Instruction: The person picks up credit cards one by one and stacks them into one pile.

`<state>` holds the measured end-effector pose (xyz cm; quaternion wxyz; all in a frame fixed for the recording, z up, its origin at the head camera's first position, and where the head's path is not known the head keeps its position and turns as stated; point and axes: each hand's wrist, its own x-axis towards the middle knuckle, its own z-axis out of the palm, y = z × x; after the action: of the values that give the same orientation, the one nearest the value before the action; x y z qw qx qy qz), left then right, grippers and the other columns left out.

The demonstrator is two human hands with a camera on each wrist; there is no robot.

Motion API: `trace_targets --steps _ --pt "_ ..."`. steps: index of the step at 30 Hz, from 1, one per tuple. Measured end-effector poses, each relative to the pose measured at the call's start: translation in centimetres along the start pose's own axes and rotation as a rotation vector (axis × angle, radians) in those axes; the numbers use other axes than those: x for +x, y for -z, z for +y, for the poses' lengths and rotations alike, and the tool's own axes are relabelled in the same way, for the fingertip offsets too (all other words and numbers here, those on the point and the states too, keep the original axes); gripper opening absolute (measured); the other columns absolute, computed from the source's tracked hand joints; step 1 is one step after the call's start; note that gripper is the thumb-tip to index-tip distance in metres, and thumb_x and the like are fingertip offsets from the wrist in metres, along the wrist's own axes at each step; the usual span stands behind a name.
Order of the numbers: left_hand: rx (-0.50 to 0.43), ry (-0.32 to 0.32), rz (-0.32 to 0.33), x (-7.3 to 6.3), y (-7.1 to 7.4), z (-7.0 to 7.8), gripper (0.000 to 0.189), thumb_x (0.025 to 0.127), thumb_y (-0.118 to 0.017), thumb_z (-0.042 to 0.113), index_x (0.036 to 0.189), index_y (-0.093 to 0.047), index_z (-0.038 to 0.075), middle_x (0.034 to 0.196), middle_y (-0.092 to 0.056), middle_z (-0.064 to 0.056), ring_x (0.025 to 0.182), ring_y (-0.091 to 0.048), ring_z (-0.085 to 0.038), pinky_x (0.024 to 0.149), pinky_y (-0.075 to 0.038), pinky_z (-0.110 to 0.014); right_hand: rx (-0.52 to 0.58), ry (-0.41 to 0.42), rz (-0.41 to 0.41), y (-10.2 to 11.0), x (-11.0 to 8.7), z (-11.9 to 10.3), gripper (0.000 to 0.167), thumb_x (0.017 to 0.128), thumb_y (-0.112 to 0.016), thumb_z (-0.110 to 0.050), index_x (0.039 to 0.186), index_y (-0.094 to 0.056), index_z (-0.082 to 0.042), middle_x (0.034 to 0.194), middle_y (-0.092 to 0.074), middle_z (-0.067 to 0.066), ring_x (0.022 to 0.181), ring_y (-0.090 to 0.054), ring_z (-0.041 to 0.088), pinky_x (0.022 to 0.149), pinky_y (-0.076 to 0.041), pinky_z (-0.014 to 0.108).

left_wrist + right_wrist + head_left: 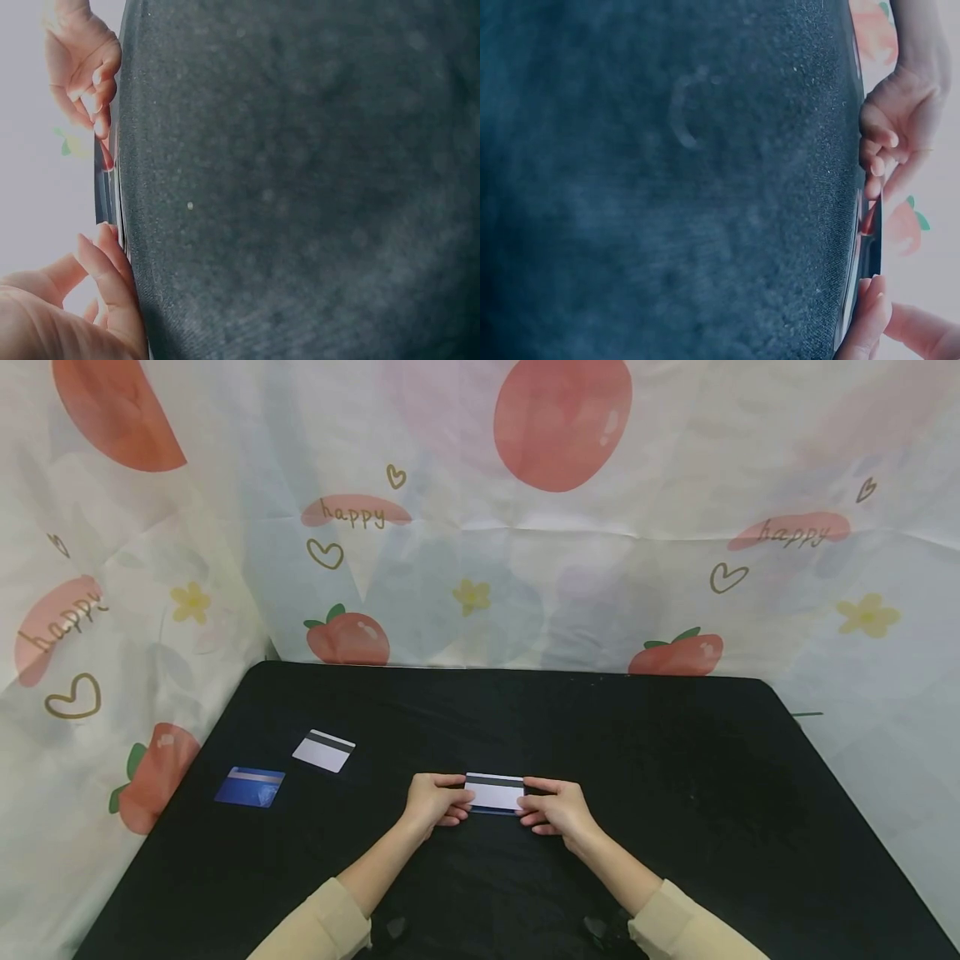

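Note:
A white card with a dark stripe (495, 797) is held between both hands near the middle of the table. My left hand (438, 800) pinches its left edge, and my right hand (556, 808) pinches its right edge. A thin blue strip shows along the card's near edge; whether it belongs to a second card cannot be told. In the left wrist view the card (101, 187) appears nearly edge-on, close above the dark tabletop. The right wrist view also gives the card (877, 244) as a narrow dark band between the fingertips of both hands.
To the left on the black-covered table (675, 760) lie a blue card (251, 788) and another white striped card (324, 752), apart from each other. A pale curtain (480, 527) printed with fruit hangs behind the table and along its left side.

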<state>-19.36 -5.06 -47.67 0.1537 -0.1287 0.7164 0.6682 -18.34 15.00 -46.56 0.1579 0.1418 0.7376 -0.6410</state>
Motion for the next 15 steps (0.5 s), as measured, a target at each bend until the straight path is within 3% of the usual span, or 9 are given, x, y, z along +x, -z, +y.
trace_targets --steps 15 --pt "0.071 -0.034 0.011 0.1 0.02 -0.12 0.034 0.075 -0.072 0.003 0.107 -0.065 -0.004 0.061 -0.066 -0.008 0.042 -0.057 -0.007 0.039 -0.047 -0.016 -0.028 0.011 0.023 -0.17 0.23 0.13 0.045 0.077 -0.067 0.001 0.121 -0.057 0.0 0.067 -0.068 0.013 0.049 -0.062 0.014 0.041 -0.048 0.018"
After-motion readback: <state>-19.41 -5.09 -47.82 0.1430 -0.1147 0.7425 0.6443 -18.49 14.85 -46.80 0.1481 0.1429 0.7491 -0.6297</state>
